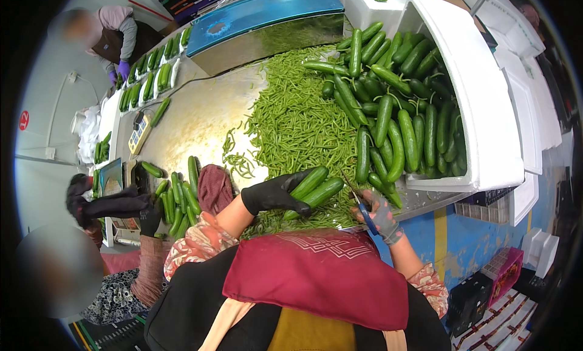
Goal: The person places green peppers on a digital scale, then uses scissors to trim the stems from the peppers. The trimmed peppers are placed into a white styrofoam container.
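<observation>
My left hand [278, 194], in a black glove, holds cucumbers [319, 191] side by side above a spread of small green cut stems [300, 118]. In my right hand [380, 216], gloved in grey with pink spots, are blue-handled scissors [364, 210]; their blades point up and left, just right of the held cucumbers. A large heap of cucumbers [385, 118] spills out of a white foam box [489, 109] lying on its side at the right. More cucumbers [180, 198] lie left of my left hand, beside a dark red cloth [215, 189].
A blue-topped metal box [264, 18] stands at the table's far side. A power strip [139, 133] and its cable lie on the metal table [191, 118]. One co-worker [118, 36] handles packed cucumbers at the far left; another [150, 255] is close on my left. Crates [473, 301] stand at lower right.
</observation>
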A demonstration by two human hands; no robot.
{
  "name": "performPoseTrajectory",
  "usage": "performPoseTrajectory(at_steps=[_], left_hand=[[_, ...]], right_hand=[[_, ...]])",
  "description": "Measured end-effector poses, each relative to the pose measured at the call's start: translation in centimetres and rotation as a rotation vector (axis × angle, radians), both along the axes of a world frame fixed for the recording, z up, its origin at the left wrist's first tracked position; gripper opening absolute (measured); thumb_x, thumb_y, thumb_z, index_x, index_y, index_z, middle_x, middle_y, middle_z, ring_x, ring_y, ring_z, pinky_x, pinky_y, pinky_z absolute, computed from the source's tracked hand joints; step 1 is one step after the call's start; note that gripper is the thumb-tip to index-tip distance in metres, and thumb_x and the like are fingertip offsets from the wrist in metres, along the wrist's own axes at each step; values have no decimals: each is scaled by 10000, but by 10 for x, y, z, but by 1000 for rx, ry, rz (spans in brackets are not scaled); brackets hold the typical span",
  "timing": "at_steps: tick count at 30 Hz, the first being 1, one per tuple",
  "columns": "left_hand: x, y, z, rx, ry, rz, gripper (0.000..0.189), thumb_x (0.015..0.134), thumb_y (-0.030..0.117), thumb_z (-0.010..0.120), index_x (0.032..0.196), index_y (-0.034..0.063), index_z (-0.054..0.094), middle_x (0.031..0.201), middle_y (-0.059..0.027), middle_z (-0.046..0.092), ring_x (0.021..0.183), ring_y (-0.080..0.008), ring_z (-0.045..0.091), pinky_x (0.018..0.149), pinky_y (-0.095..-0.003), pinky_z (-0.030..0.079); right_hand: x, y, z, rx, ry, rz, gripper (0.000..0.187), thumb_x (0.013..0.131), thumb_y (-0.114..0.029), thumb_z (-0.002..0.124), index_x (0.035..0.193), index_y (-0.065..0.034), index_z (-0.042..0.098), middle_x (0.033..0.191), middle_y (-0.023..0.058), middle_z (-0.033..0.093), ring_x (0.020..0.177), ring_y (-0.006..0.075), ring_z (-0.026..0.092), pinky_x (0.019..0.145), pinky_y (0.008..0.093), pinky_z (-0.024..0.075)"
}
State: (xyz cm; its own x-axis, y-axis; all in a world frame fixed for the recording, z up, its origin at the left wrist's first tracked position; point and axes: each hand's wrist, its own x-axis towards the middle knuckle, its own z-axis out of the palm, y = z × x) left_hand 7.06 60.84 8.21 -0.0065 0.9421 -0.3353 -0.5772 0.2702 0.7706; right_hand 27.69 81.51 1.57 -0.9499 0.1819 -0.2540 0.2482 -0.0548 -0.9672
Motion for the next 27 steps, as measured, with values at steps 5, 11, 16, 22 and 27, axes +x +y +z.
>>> performPoseTrajectory(at_steps=[5,11,16,22,27], left_hand=[[8,-9,-1,-7,-81,-82,867,698,59,747,1413,36,258,1236,-57,487,1083,-142,483,893,-283,419],[10,-41,4,-101,60,110,807,709,94,735,1387,24,304,1190,-74,513,1043,-150,511,866,-300,442],[-63,-132,-18,-275,543,793,768,703,77,731,1362,14,340,1198,-101,505,999,-171,546,812,-312,484],[-126,-287,-74,-983,1376,999,945,692,158,719,1440,43,153,1252,-201,494,1062,-289,554,845,-384,473],[-116,-272,-86,-1368,2123,655,719,774,368,628,1371,70,359,1228,-226,512,1131,-388,470,928,-465,380]], right_hand=[[-8,-10,11,-206,56,5,594,734,-235,704,1204,55,485,940,80,598,795,117,553,722,243,453],[-15,-15,15,102,20,72,646,749,-244,701,1251,55,425,932,73,612,761,127,565,685,228,466],[15,-16,-24,-278,-36,-163,626,768,-190,683,1278,18,385,891,106,607,693,121,559,583,229,466],[36,-20,-72,-549,-64,-250,615,780,-249,667,1266,7,391,929,166,602,712,165,581,578,234,491],[38,-22,-58,-83,-68,-164,565,744,-273,686,1190,13,491,918,113,632,748,171,611,661,283,490]])
